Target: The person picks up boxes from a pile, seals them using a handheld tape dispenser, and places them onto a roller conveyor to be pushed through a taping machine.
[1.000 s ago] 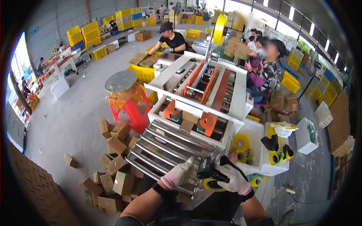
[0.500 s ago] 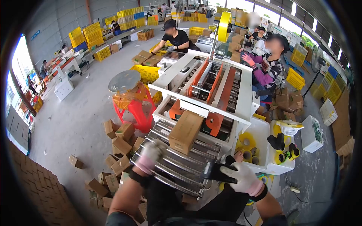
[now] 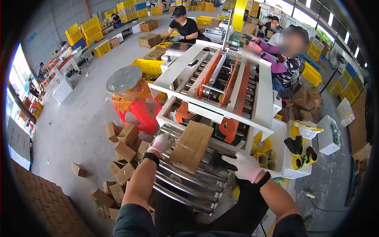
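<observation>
**Box Position on Rollers**

The box (image 3: 192, 145) lies on the rollers (image 3: 184, 196) at the mouth of the machine (image 3: 265, 93). Your left hand (image 3: 161, 143) touches its left edge; whether it grips cannot be told. Your right hand (image 3: 245, 166) is clenched on a black tool (image 3: 218, 160) just beside the box.

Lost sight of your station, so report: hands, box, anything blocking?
Left hand against box, left edge; right hand grips black tool. Box on rollers at sealer mouth. Nothing else on rollers.
</observation>
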Tool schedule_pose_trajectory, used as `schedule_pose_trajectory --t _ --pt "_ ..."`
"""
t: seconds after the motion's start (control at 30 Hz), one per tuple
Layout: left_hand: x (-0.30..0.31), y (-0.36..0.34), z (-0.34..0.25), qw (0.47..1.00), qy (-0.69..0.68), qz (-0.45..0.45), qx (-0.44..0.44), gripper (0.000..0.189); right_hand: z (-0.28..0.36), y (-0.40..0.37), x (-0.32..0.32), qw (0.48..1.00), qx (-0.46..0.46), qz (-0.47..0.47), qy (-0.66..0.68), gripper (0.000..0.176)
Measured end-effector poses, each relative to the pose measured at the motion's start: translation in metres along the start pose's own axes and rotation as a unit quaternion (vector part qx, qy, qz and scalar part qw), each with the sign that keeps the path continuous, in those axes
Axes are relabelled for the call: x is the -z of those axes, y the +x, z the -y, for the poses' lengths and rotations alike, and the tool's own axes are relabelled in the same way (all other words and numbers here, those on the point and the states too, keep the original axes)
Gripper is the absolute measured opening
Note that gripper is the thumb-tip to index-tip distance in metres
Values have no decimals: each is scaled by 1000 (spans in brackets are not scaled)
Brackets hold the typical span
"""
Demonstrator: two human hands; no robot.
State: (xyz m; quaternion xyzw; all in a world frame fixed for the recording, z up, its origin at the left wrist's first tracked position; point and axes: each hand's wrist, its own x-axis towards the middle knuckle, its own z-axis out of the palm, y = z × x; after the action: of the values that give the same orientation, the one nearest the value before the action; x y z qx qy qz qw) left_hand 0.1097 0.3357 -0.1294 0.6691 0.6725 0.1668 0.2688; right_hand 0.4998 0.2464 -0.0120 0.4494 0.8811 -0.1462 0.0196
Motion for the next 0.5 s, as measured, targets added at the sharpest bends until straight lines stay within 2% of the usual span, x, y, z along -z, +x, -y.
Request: schedule_pose_trajectory --t 0.03,0.07,0.1,0.13,0.2,0.23,0.3,0.33,0.37,0.4,0.47,0.5 --pt "-23 0 0 995 -84 46 13 25 3 13 -3 1000 10 5 -5 69" --pt "-33 -6 -4 984 -155 66 -65 30 18 23 4 999 -2 41 -4 68" --pt "-71 13 40 939 -321 120 9 30 29 31 16 997 -19 71 -6 68" --pt "-83 20 62 941 -311 129 -43 32 25 35 8 998 6 61 -13 68" --pt "-100 22 102 964 -99 113 -218 36 21 27 -12 998 36 42 -14 69" --pt "-122 33 137 943 41 77 -321 38 25 24 -16 998 46 37 -1 70" --pt "-88 8 93 960 -109 146 -214 38 40 11 -12 997 20 69 22 74" --pt "-80 -3 88 957 -143 159 -195 38 44 7 -21 996 21 87 21 77" --pt "-77 -11 85 954 -178 167 -175 39 48 3 -27 996 32 80 5 78" --pt "-100 -12 114 939 -256 190 -126 39 53 -3 -31 997 42 69 -1 78" --pt "-120 -27 138 933 -315 159 -65 37 67 -16 -31 997 50 58 -4 76" --pt "-107 -42 123 957 -254 125 -57 36 78 -22 -16 994 33 105 3 77"
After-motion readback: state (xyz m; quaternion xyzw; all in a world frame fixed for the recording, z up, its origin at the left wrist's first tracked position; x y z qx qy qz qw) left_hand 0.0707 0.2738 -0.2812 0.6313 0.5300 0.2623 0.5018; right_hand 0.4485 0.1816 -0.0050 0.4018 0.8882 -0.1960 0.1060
